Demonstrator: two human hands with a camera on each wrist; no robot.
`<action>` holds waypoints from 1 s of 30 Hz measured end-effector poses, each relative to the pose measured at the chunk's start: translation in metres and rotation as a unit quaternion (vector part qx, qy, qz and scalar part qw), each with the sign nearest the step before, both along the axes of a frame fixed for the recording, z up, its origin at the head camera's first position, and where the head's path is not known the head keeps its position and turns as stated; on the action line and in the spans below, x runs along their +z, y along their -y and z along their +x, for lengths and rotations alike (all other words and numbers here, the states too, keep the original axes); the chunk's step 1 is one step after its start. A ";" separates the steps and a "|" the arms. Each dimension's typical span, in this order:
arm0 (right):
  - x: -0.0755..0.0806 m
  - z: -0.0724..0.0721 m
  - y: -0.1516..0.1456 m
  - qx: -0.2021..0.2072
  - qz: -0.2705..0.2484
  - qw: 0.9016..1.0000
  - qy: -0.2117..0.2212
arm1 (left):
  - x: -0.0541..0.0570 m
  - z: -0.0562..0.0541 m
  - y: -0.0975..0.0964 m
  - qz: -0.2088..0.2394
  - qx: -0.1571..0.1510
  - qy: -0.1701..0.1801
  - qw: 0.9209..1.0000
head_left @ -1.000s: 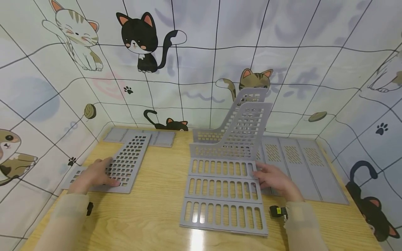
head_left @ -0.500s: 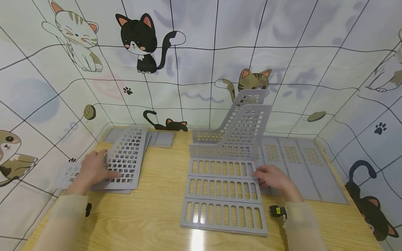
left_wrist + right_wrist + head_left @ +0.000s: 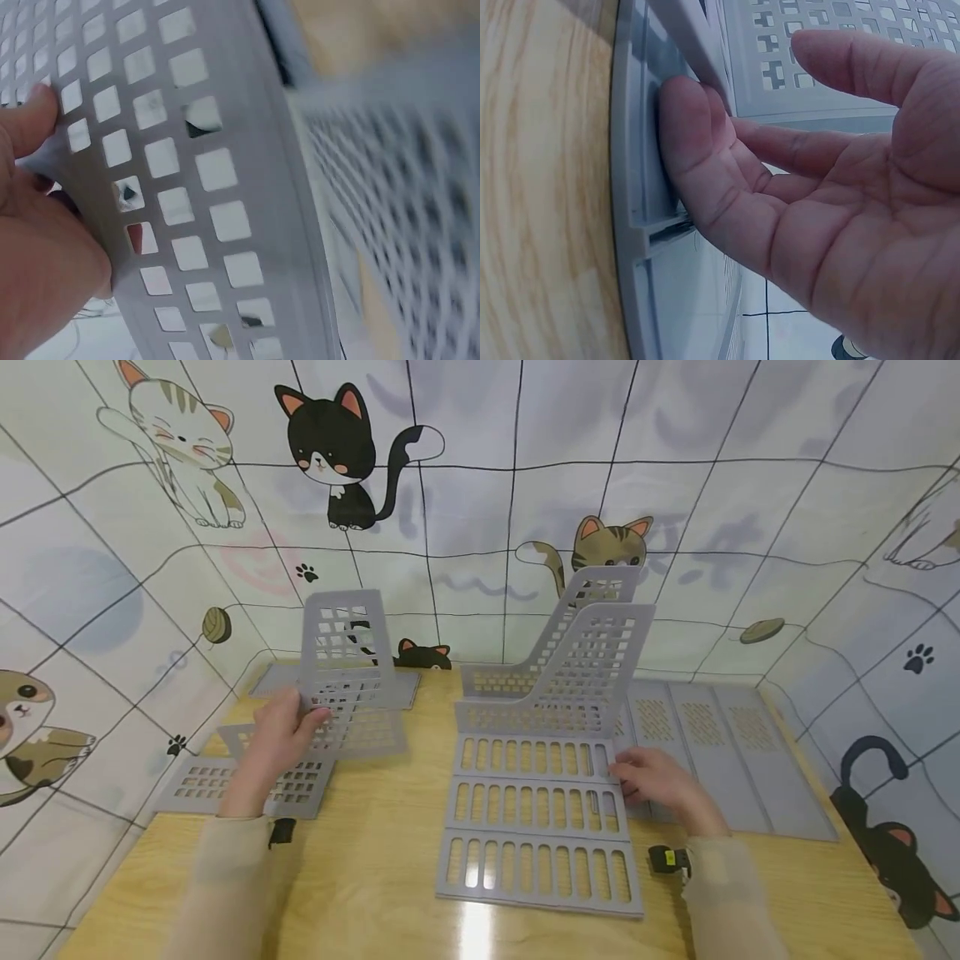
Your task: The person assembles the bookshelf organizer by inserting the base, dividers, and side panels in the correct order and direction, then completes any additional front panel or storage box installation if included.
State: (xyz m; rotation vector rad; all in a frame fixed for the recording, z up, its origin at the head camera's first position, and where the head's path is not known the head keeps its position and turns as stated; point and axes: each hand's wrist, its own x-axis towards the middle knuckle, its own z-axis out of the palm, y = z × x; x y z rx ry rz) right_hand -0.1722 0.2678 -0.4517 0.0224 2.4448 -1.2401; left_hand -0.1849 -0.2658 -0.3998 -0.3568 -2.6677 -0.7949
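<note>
My left hand (image 3: 281, 731) grips a grey perforated side panel (image 3: 348, 631) of what looks like a file holder, raised and tilted above the table. In the left wrist view the thumb lies on the face of this panel (image 3: 225, 187). A matching perforated panel (image 3: 198, 785) lies flat below it. My right hand (image 3: 656, 781) is at the right edge of a grey slotted panel (image 3: 536, 802), its fingers curled at that edge. In the right wrist view the thumb of this hand (image 3: 802, 180) stands apart from the fingers. Two perforated side panels (image 3: 626, 647) stand upright behind the slotted panel.
Flat grey panels with slanted slots (image 3: 731, 768) lie at the right, partly under the slotted panel. Another grey panel (image 3: 407, 689) lies at the back left. A cat-patterned cloth (image 3: 480, 510) hangs around the wooden table (image 3: 375, 852).
My left hand has lifted the upper perforated panel off the one beneath and carried it right and up, tilting it. The right hand has stayed at the slotted panel's edge.
</note>
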 end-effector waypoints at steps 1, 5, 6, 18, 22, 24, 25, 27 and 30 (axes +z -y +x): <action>0.000 0.000 0.000 -0.002 0.001 1.000 0.001 | 0.001 -0.001 -0.008 0.007 -0.009 0.000 1.000; 0.001 0.000 0.001 -0.006 -0.005 1.000 0.006 | -0.002 -0.004 -0.037 0.010 -0.032 0.006 0.999; 0.001 0.000 0.001 -0.006 -0.007 1.000 0.006 | -0.003 -0.005 -0.043 0.006 -0.036 0.006 0.999; 0.003 0.002 -0.001 -0.001 -0.018 1.000 -0.003 | -0.011 -0.014 -0.070 -0.003 -0.049 0.008 0.999; 0.003 0.002 -0.002 0.001 -0.017 1.000 -0.001 | -0.014 -0.016 -0.073 -0.008 -0.046 0.025 0.999; 0.003 0.002 -0.002 0.001 -0.020 1.000 0.000 | -0.015 -0.016 -0.073 -0.010 -0.044 0.033 0.998; 0.002 0.002 -0.002 0.001 -0.021 1.000 0.001 | -0.016 -0.016 -0.073 -0.011 -0.044 0.035 0.998; 0.002 0.002 -0.002 0.000 -0.022 1.000 0.003 | -0.018 -0.017 -0.072 -0.012 -0.045 0.037 0.998; 0.001 0.001 -0.001 -0.003 -0.021 1.000 0.006 | -0.020 -0.018 -0.071 -0.013 -0.046 0.041 0.998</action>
